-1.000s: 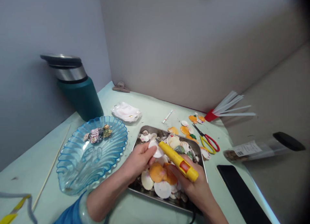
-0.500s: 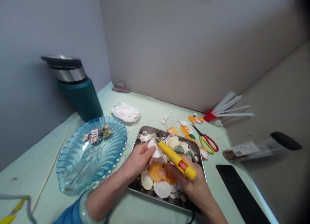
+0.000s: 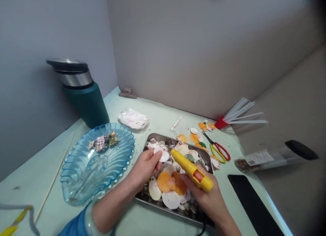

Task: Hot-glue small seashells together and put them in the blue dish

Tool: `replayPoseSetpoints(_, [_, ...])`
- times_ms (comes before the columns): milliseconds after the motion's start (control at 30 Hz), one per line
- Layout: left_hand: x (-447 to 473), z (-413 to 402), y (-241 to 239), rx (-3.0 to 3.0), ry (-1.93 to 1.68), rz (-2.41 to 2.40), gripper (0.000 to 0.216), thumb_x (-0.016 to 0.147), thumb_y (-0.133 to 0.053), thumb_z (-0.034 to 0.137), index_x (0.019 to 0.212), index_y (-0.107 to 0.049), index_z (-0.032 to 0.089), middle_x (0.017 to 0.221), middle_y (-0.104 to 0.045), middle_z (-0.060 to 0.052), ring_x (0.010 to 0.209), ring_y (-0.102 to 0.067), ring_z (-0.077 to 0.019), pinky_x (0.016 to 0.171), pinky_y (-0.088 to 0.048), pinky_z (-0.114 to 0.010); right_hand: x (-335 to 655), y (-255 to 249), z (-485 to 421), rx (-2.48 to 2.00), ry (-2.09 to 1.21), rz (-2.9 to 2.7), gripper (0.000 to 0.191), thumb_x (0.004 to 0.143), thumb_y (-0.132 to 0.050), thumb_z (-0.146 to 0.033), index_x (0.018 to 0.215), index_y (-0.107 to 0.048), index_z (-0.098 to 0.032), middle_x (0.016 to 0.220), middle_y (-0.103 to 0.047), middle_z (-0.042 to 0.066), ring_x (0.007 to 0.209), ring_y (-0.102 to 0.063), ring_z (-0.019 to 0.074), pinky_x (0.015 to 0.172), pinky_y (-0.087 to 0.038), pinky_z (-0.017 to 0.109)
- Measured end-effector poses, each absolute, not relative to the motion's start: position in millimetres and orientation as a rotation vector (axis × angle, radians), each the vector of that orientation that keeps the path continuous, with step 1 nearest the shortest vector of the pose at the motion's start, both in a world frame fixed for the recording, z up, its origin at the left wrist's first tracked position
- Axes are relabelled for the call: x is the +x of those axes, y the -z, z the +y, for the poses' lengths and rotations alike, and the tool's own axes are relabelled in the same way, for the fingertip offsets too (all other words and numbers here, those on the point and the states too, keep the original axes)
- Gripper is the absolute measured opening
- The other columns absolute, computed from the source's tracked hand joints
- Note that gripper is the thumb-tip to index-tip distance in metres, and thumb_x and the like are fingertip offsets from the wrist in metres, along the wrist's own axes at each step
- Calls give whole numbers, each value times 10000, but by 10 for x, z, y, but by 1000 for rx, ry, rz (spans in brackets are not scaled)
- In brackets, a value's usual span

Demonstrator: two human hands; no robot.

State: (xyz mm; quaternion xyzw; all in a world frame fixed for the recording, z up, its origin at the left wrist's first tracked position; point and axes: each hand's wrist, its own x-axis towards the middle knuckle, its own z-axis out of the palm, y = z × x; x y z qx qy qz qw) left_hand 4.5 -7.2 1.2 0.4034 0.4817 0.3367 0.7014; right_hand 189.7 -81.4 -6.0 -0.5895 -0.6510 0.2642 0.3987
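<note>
Clock directions take the metal tray as centre. The teal insulated bottle stands at ten o'clock; the blue shell-shaped dish, holding several small shells, lies at nine. The white plastic packet is at eleven.

The left hand is closed in a pinch over the tray's shell pile, gripping a white scallop shell between thumb and fingers. The shell projects beyond the fingertips, its free rounded edge facing about four o'clock; it sits slightly farther left and at a different tilt than half a second ago. Its long axis cannot be told.

The yellow hot-glue gun is above the tray, its front end just beside the shell on the three o'clock side. It is shifted slightly right; its metal tip, visible against the shell earlier, cannot now be made out. Its long axis runs from ten o'clock at the nozzle end to four at the rear. The right hand is wrapped round the grip, most fingers hidden, the barrel extending forward of them.

Red-and-yellow-handled scissors lie at two o'clock; a lidded clear jar lies at three.
</note>
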Motion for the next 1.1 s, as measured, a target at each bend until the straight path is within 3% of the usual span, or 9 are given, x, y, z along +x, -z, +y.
replayPoseSetpoints(600, [44, -75, -46, 922, -750, 1055, 365, 739, -595, 500, 673, -415, 189, 466, -393, 90, 388, -231, -23, 408, -96, -174, 1866, 16, -812, -1513, -594, -1709, 203, 886, -584, -350, 759, -552, -195, 646, -537, -22, 534, -512, 118, 495, -437, 212])
replayPoseSetpoints(1100, [23, -84, 32, 1058, -692, 1002, 368, 807, -543, 477, 608, -440, 186, 471, -418, 66, 396, -268, -47, 405, -147, -203, 1872, 55, -807, -1450, -565, -1718, 117, 891, -596, -301, 837, -590, -197, 704, -595, -10, 574, -562, 123, 537, -458, 206])
